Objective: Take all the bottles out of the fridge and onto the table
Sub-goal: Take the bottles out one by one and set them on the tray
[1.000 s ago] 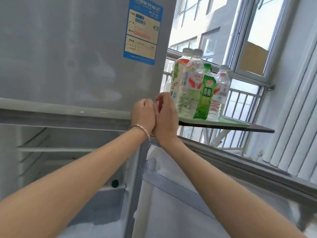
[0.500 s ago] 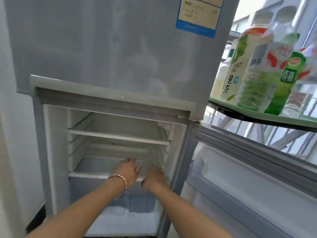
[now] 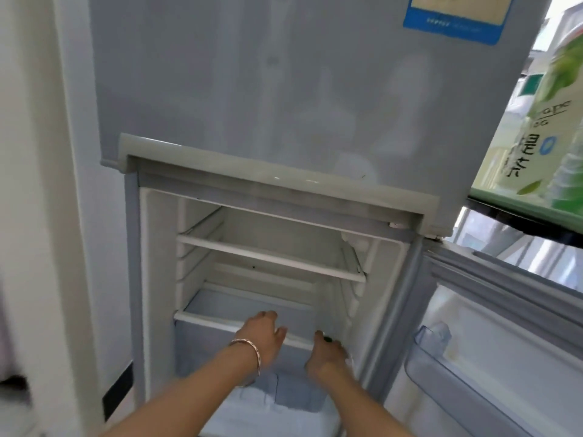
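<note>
White wall (image 3: 41, 184) left, daylit window (image 3: 544, 25) right

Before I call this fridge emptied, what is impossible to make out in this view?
Head view:
Small dark object at the right hand: too small to identify; the hand covers what is below it, grip unclear.
Space under the lower shelf: hidden by both forearms.
Bottles on the table: blurred, cut by the right edge; count unknown.
Door rack: cut by the bottom edge.
</note>
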`<action>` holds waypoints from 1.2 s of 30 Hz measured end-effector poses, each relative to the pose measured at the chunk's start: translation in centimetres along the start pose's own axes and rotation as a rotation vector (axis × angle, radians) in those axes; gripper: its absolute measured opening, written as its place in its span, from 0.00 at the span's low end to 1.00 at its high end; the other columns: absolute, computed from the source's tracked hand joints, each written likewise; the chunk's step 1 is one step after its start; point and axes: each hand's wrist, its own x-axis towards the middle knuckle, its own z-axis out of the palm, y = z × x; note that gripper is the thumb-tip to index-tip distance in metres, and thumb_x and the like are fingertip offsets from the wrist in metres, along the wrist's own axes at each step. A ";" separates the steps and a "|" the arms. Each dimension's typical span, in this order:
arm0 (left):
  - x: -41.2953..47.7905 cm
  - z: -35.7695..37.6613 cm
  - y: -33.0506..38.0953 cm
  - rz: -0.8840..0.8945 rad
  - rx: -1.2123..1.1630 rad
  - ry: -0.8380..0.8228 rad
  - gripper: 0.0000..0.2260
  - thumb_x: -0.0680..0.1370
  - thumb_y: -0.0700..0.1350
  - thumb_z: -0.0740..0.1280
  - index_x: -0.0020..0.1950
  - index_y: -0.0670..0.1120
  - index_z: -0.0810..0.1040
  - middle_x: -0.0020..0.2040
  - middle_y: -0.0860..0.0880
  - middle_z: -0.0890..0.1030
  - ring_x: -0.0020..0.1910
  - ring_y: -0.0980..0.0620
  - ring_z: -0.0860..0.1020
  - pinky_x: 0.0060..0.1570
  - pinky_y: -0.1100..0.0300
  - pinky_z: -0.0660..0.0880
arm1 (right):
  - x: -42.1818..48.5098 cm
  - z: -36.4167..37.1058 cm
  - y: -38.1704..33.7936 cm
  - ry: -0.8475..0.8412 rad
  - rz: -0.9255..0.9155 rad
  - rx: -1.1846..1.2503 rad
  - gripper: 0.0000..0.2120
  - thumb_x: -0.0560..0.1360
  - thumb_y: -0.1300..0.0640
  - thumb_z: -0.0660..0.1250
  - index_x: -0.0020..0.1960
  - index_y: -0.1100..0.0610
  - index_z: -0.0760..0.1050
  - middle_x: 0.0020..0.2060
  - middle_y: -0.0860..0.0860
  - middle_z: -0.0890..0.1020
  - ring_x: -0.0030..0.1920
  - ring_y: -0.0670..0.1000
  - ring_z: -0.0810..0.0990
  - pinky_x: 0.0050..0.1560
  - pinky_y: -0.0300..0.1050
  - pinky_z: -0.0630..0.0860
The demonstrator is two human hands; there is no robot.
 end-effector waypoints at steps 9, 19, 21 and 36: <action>-1.5 -1.8 0.8 0.022 -0.028 0.014 0.22 0.80 0.50 0.58 0.73 0.42 0.65 0.72 0.42 0.69 0.70 0.45 0.69 0.69 0.58 0.66 | -3.3 -4.7 -2.8 0.437 -0.217 -0.132 0.21 0.77 0.67 0.60 0.67 0.54 0.65 0.56 0.57 0.79 0.56 0.56 0.78 0.43 0.47 0.71; -5.4 -8.8 7.0 0.302 -0.101 -0.040 0.19 0.73 0.46 0.70 0.62 0.46 0.70 0.61 0.44 0.77 0.54 0.48 0.78 0.48 0.66 0.73 | -14.7 -16.4 -5.3 0.586 -0.435 0.156 0.16 0.78 0.52 0.58 0.64 0.56 0.69 0.53 0.60 0.82 0.54 0.63 0.80 0.48 0.51 0.73; -6.3 -10.4 8.5 0.402 -0.040 0.021 0.17 0.71 0.55 0.70 0.54 0.50 0.70 0.55 0.48 0.81 0.45 0.54 0.78 0.41 0.68 0.74 | -17.3 -19.0 -4.4 0.581 -0.419 0.306 0.17 0.79 0.51 0.60 0.65 0.56 0.67 0.55 0.59 0.81 0.55 0.63 0.79 0.49 0.51 0.73; -16.9 -23.8 28.9 0.827 -0.662 0.524 0.36 0.64 0.68 0.71 0.63 0.48 0.67 0.55 0.51 0.76 0.51 0.52 0.78 0.49 0.56 0.77 | -27.9 -30.6 5.1 1.012 -0.522 0.477 0.51 0.74 0.43 0.71 0.80 0.51 0.38 0.80 0.52 0.55 0.75 0.50 0.61 0.68 0.47 0.63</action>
